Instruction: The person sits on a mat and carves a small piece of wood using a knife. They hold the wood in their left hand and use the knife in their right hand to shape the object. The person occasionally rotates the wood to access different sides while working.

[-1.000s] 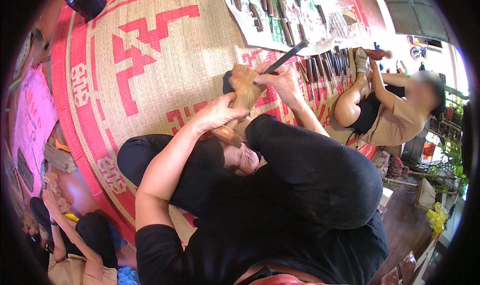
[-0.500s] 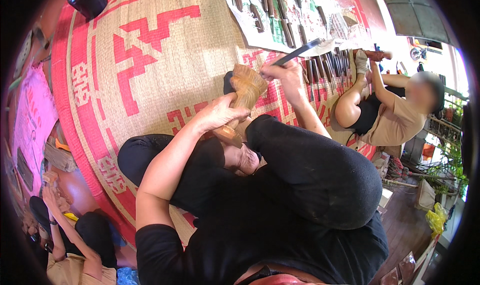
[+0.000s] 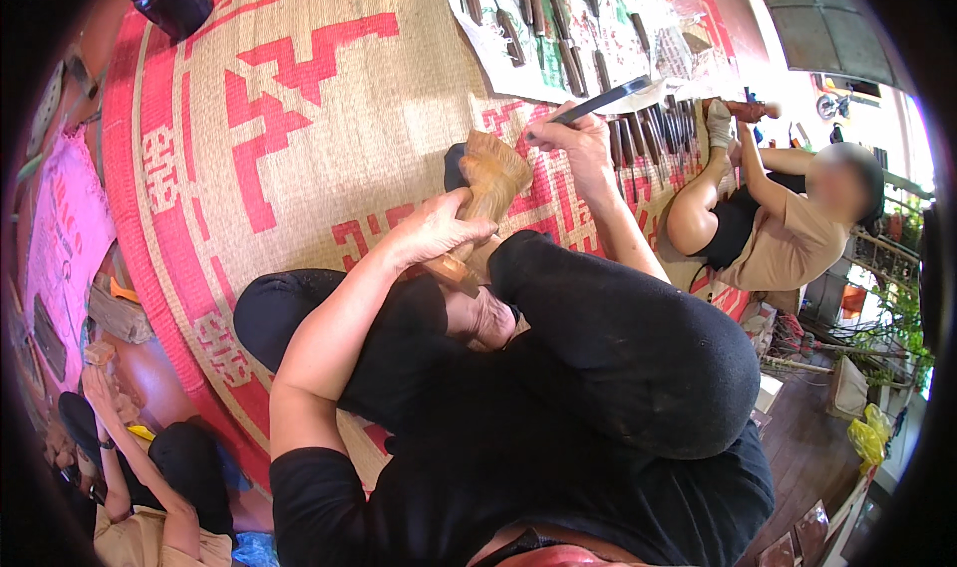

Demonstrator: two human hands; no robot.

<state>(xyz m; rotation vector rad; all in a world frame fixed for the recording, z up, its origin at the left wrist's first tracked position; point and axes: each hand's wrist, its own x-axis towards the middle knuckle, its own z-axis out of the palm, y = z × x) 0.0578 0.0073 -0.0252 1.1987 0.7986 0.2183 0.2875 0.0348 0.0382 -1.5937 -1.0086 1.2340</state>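
Note:
My left hand (image 3: 436, 230) is wrapped round a carved block of light brown wood (image 3: 495, 176), above my crossed legs. The wood has a wide, ridged upper end, a narrower middle and a flat lower end that shows below the hand. To its right, my right hand (image 3: 581, 146) is raised and closed on a long, flat, dark tool (image 3: 610, 100). The tool slants up to the right, its broad end pointing away from the wood, and touches nothing else that I can see. Its exact kind is unclear.
Several wooden-handled carving tools (image 3: 538, 11) lie on a white sheet ahead, with another row (image 3: 648, 134) beside it. Patterned matting (image 3: 329, 148) covers the floor. A dark jar (image 3: 169, 1) stands far left. One person (image 3: 788, 218) sits at right, another (image 3: 159, 477) at lower left.
My right hand has drawn slightly to the right, away from the wood, and the tool has shifted with it. The wood has tilted a little in my left hand.

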